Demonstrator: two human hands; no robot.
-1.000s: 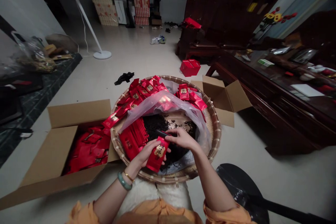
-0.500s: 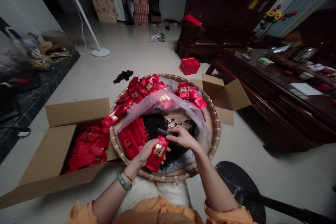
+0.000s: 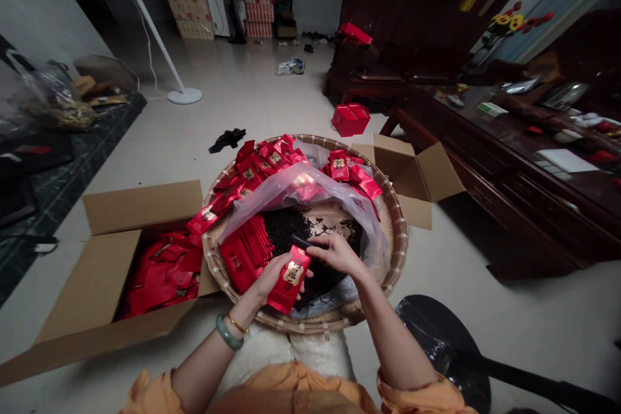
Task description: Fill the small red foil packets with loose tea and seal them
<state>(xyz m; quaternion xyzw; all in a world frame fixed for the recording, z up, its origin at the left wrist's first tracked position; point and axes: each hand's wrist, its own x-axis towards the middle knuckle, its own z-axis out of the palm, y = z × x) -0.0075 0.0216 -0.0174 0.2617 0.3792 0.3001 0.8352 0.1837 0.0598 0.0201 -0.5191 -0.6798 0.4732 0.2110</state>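
Observation:
My left hand (image 3: pixel 272 279) is closed around a red packet (image 3: pixel 289 284) with a gold label and dark lettering, its top tilted away from me. At the packet's top edge, my right hand (image 3: pixel 337 255) pinches a short dark bar-shaped tool (image 3: pixel 301 243); its exact kind is unclear. Both hands are over a round woven basket (image 3: pixel 400 233). Inside it, a translucent plastic bag (image 3: pixel 376 239) lies open around dark loose tea leaves (image 3: pixel 286 225). A row of flat red packets (image 3: pixel 241 257) stands at the left inside the bag.
More red packets (image 3: pixel 257 165) lie along the basket's far rim. An open cardboard box (image 3: pixel 92 278) of red packets sits at left, another open box (image 3: pixel 436 171) at right. A black round base (image 3: pixel 436 343) is near my right elbow; a white fan stand (image 3: pixel 184 96) rises farther off.
Both hands stay nearly in place at the packet's top. The packet has shifted slightly upward in view, and the dark tool has turned a little.

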